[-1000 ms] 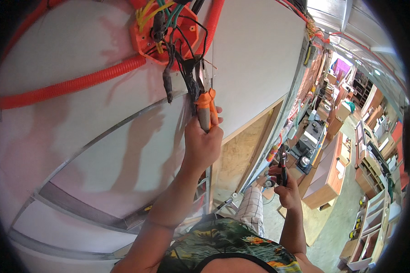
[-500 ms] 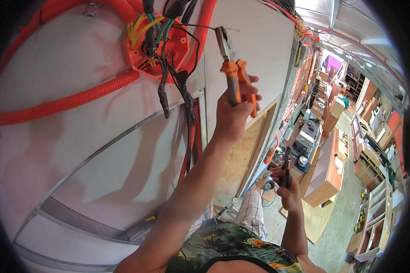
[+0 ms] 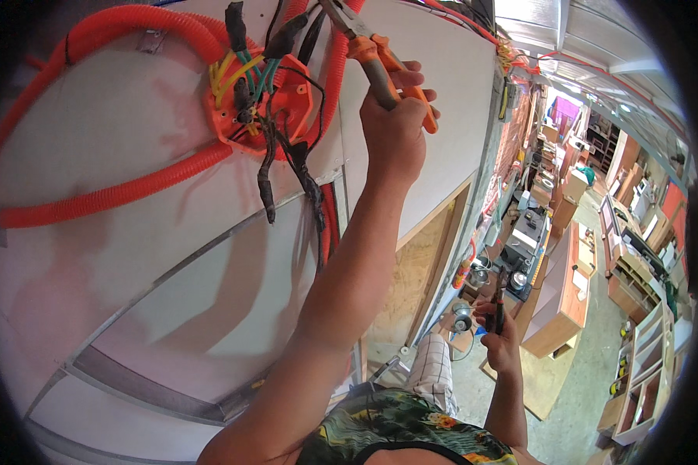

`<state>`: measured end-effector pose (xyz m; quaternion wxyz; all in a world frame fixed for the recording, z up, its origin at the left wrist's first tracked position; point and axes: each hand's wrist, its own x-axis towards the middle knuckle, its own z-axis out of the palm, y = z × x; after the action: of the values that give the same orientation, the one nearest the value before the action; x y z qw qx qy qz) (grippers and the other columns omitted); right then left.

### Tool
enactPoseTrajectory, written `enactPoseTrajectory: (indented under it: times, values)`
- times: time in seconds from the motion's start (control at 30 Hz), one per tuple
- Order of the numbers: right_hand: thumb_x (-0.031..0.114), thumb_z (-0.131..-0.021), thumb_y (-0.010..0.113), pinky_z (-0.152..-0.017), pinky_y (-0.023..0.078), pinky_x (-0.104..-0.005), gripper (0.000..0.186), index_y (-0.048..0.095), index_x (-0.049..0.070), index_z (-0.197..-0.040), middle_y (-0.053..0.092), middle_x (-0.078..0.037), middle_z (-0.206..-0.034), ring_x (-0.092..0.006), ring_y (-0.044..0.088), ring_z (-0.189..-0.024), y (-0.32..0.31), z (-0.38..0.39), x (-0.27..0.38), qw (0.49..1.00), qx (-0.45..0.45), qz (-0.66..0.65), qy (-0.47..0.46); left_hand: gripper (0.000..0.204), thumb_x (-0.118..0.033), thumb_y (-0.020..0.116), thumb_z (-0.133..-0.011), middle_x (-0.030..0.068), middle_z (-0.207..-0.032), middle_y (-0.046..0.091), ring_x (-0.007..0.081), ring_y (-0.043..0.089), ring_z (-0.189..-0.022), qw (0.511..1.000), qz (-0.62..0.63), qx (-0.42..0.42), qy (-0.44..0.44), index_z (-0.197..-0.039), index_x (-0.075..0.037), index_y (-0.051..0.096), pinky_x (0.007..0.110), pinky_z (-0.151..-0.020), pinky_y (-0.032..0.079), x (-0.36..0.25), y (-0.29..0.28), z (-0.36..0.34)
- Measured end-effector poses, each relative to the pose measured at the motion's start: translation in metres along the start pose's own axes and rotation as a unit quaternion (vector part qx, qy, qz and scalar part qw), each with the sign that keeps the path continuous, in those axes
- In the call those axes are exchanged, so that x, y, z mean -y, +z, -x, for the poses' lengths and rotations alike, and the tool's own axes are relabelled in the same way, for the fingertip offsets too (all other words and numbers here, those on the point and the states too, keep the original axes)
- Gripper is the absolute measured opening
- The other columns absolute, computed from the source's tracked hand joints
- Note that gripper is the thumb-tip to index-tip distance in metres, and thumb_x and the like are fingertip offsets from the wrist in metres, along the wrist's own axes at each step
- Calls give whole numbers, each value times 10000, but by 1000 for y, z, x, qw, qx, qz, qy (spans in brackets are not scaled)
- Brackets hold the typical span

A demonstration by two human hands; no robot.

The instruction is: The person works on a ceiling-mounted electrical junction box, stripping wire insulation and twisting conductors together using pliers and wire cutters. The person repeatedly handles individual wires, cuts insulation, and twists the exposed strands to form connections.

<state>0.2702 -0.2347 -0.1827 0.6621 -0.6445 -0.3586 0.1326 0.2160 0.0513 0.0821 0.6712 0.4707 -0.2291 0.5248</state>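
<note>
My left hand (image 3: 395,116) is raised high, closed on orange-and-grey handled pliers (image 3: 376,70); their metal jaws reach up to wires near the top edge, right of an orange junction box (image 3: 302,108) on the white wall panel (image 3: 108,124). Yellow, green and black wires come out of the box, several wrapped in black tape (image 3: 265,198). Red corrugated conduits (image 3: 124,187) run into it. My right hand (image 3: 500,341) is held low, closed on a dark tool with red-trimmed handles (image 3: 499,314), apparently pliers.
An opening with a plywood board (image 3: 411,287) lies below the panel. To the right, a long workshop holds a cluttered bench (image 3: 523,256), wooden cabinets (image 3: 554,310) and stacked furniture frames (image 3: 640,372) along the concrete floor (image 3: 589,387), under a metal roof (image 3: 589,31).
My left hand and pliers have moved from below the box, rightward and then up toward the top edge. My right hand still holds its tool low, slightly further right in view.
</note>
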Motion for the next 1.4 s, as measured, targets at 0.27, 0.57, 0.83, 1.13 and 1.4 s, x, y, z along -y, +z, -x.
enactPoseTrajectory:
  times: [0.27,0.57,0.83,1.13,1.4]
  values:
    - [-24,-610,474,-1067,454,-397,627,603,26,-1221,608,-103,-1278,-249,604,-1221,-7,11,-17,999,-16,-1,42,307,32,492,-837,116,-1308,536,261,623,-1032,999,13,-38,28,-1111,-48,604,404,-793,553,-18,13,-15]
    - [-37,-598,469,-1096,412,-399,629,604,37,-1209,600,-96,-1276,-245,584,-1236,-9,19,-15,998,-20,18,52,545,44,497,-758,141,-1298,590,177,614,-1003,986,-156,-10,-55,-1299,21,556,318,-855,514,-18,17,19]
    - [-44,-604,478,-1113,380,-385,608,601,24,-1196,578,-121,-1303,-260,549,-1283,-7,27,-25,998,-14,-13,55,747,71,503,-718,137,-1219,647,221,609,-1053,959,-272,0,-83,-1457,-16,439,331,-977,456,4,16,84]
    - [-48,-623,494,-1103,387,-390,629,599,21,-1240,604,-84,-1277,-249,563,-1270,-6,31,-64,998,-2,45,42,591,15,557,-783,214,-1217,603,364,605,-1190,889,-341,178,-247,-1371,-23,510,393,-1038,451,50,-66,283]
    - [8,-670,520,-627,587,-317,444,595,-45,-1104,625,-135,-1007,-239,676,-865,18,39,-144,963,45,-16,265,379,-171,636,-775,281,-1068,705,429,681,-1059,709,-489,77,-502,-1110,-8,698,479,-938,521,6,-188,451]
